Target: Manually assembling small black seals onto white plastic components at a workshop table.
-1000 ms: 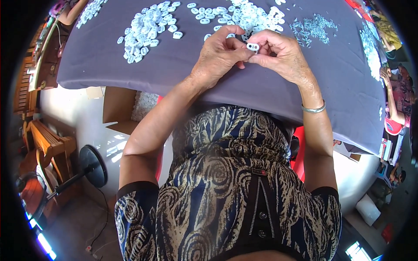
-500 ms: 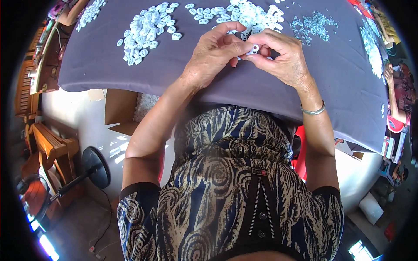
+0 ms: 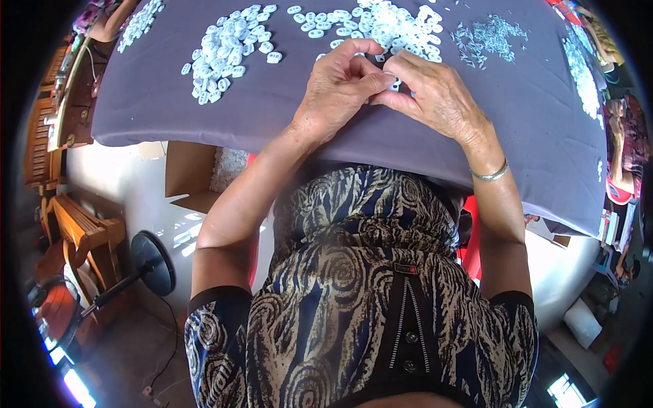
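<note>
1. While the left hand and the right hand meet above the cloth, a small white piece sits between their fingertips, largely covered by them.
2. Left thumb and fingers close in on the piece from one side; right thumb and forefinger pinch it from the other. Which of the two bears it cannot be told, as the fingertips overlap.
3. Work on this piece looks to be midway: it is in the grip, not laid down. Whether anything has been fitted into it is hidden.
4. Just beyond the fingers lies the middle heap, many white pieces lying loose, some scattered toward its left.
5. Well apart to the left stands the left heap, also sizeable. One of these two heaps may be handled already and the other waiting, but their pieces are too small to sort finished from unfinished.
6. Right of the middle heap, slim shiny bits lie spread out, plenty of them unused by the look of it.
</note>
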{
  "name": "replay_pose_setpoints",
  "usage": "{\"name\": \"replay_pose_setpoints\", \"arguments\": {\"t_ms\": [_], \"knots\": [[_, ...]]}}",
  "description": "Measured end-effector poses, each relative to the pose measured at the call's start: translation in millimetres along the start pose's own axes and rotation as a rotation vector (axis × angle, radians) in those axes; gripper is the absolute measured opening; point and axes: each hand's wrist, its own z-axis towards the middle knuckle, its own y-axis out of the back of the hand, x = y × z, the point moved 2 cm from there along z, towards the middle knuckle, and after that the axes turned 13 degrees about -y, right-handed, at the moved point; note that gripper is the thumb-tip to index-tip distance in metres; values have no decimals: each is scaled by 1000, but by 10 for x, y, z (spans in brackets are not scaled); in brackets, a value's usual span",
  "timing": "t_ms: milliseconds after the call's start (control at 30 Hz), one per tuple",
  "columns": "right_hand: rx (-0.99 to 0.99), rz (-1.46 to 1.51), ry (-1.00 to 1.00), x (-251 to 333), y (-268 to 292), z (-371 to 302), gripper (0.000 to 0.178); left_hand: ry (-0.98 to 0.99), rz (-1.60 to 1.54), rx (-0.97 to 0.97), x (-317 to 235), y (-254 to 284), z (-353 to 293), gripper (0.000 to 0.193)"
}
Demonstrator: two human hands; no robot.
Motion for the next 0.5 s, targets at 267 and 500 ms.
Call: {"name": "replay_pose_setpoints", "arguments": {"t_ms": [267, 500], "knots": [[133, 1, -36, -41, -77, -31, 27, -28, -188, 20, 60, -6, -24, 27], [144, -42, -48, -24, -125, -37, 26, 104, -280, -7, 69, 10, -25, 29]]}}
